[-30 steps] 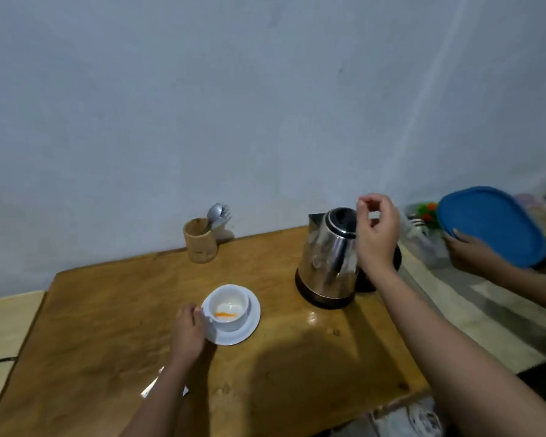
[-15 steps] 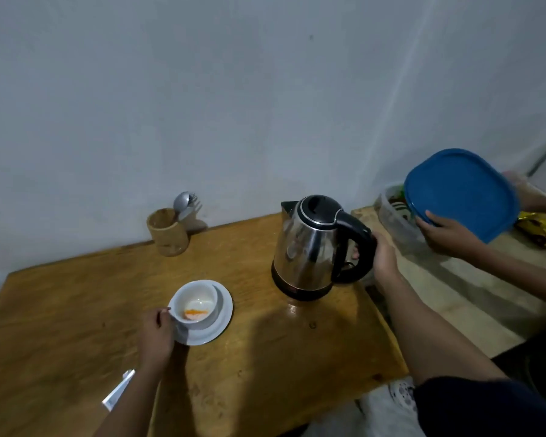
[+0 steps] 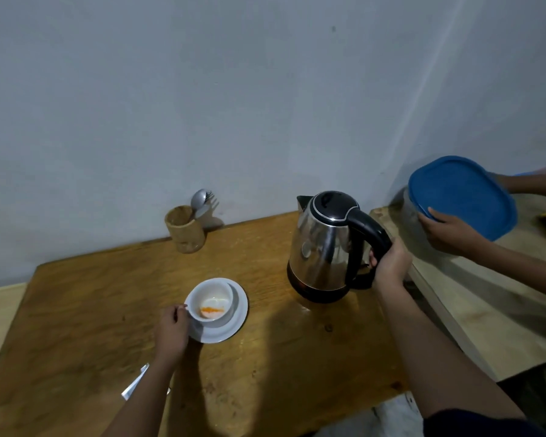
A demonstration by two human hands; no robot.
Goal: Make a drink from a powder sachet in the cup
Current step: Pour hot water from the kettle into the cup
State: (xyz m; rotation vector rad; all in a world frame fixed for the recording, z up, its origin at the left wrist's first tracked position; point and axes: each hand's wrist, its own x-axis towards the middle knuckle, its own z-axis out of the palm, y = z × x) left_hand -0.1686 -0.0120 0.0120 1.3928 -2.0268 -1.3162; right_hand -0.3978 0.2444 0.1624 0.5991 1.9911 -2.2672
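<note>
White cup (image 3: 213, 301) sits on its white saucer (image 3: 230, 326), centre-left on the wooden table (image 3: 85, 298). Orange powder (image 3: 212, 309) lies in a small heap at the bottom of the cup, with a pale patch around it. Cup is upright.

Your left hand (image 3: 171, 332) is pinched on the cup's handle at the left rim, fingers curled closed around it. Forearm runs in from the bottom edge.

Your right hand (image 3: 390, 264) is wrapped around the black handle of the steel kettle (image 3: 323, 247), a full closed grip on its lower part. Kettle stands upright to the right of the cup, well apart from it, lid closed, spout pointing toward the wall. Can't tell whether its base is touching the table or just off it.

Sachet (image 3: 134, 383): a silvery strip lying flat on the table near the front edge, partly hidden under your left forearm. Can't tell whether it's torn open.

Wooden holder (image 3: 185, 230) at the back edge by the wall holds a spoon (image 3: 198, 200) and a fork.

Second person at far right: their hand (image 3: 448, 230) holds a clear container with a blue lid (image 3: 462, 195) over the adjoining lighter counter (image 3: 498, 310).
</note>
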